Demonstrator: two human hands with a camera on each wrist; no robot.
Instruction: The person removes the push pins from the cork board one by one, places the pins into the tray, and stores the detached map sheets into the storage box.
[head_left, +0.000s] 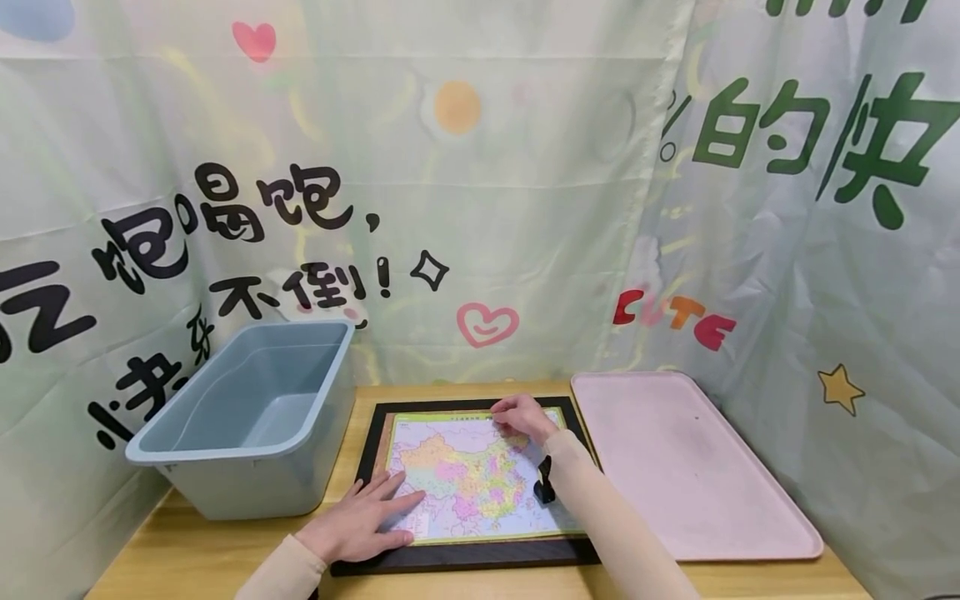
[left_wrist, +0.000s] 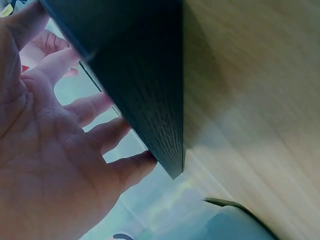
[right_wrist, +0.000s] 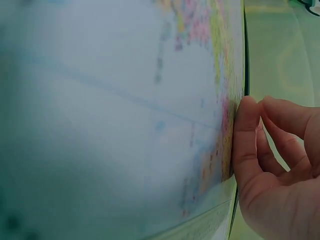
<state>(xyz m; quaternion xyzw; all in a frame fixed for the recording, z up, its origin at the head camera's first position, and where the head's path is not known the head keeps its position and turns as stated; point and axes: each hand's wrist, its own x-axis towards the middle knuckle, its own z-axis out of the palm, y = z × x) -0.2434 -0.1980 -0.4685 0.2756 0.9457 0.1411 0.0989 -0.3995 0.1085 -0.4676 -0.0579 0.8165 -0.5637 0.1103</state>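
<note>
Left hand (head_left: 360,521), spread wide, is likely steadying map (head_left: 461,479); whether right hand (head_left: 528,419), fingertips together, is pinching, I cannot tell.

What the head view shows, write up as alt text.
A person's left hand lies spread over the lower-left of a colorful map within a black frame on a wooden table, while the right hand is at the map's upper edge. A blue-gray bin stands to the left; a pink tray lies to the right.

Pale printed fabric (head_left: 540,225) hangs behind and to both sides of a light wood-grain table (head_left: 202,550).
</note>
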